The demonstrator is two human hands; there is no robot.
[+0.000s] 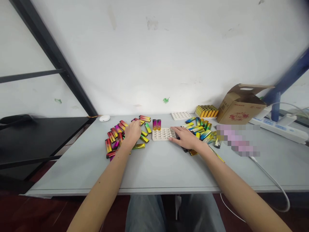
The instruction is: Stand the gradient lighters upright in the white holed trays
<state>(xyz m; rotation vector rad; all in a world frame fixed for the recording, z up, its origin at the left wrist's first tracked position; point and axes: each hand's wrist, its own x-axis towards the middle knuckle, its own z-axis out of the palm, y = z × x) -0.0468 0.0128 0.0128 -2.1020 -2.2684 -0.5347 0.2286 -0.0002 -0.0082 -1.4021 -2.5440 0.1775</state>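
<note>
My left hand [132,133] is curled down over a loose pile of shiny gradient-coloured disposable lighters [113,137], and its fingers hide whether it grips one. My right hand [185,138] lies flat with spread fingers, its fingertips at the right edge of a white holed tray [163,134]. Under and beyond that hand is a second pile of lighters [199,132]. Two magenta-and-gold lighters [156,124] stand upright at the tray's far edge.
A block of yellow lighters [206,111] and a second white tray [181,116] sit at the table's back. To the right are an open cardboard box [241,106], a power strip [277,128] with a white cable, and a pixelated patch [238,140]. A small white round object [104,118] lies back left.
</note>
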